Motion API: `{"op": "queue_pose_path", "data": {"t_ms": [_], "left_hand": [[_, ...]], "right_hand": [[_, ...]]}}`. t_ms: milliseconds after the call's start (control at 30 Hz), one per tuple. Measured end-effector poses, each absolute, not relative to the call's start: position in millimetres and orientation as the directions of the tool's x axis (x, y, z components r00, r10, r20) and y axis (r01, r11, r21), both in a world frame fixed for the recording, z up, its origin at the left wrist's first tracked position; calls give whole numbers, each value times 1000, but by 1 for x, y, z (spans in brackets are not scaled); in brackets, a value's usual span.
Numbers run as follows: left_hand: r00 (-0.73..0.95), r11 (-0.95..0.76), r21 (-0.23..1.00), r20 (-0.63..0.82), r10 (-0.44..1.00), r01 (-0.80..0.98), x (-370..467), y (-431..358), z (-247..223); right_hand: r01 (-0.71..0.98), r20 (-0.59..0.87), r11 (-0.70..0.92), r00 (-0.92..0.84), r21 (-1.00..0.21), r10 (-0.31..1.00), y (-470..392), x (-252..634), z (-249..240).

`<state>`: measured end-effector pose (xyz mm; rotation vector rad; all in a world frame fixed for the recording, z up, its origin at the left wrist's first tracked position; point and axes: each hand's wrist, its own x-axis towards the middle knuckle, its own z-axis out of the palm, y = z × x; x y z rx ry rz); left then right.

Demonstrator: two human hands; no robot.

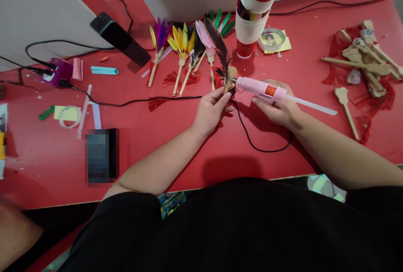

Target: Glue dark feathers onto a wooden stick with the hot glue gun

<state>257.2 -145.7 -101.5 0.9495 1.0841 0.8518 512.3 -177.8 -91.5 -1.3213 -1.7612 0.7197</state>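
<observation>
My left hand pinches a small wooden paddle, its handle mostly hidden by my fingers. A long dark brown feather rises from the paddle, leaning up and left. In my right hand is a pink hot glue gun, its nozzle pointing left at the paddle. A clear glue stick juts from the gun's back end. Just beyond my left hand lie paddles with purple feathers, yellow feathers and pink feathers. Green feathers show behind them.
Stacked paper cups stand at the back beside a tape roll. Bare paddles with red tassels pile up at right. A black cord crosses from a purple adapter. Another person's arm enters lower left.
</observation>
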Motion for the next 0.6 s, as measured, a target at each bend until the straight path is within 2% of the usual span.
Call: {"op": "queue_pose_path", "data": {"t_ms": [433,600], "left_hand": [[250,369,922,-332,910,-117,256,-146,-101],[236,359,923,-322,917,-138,256,-145,-105]], "right_hand": [[511,290,321,-143,-798,946,-179,509,-83],[577,327,364,-171,-731,929,-181,508,-88]]}}
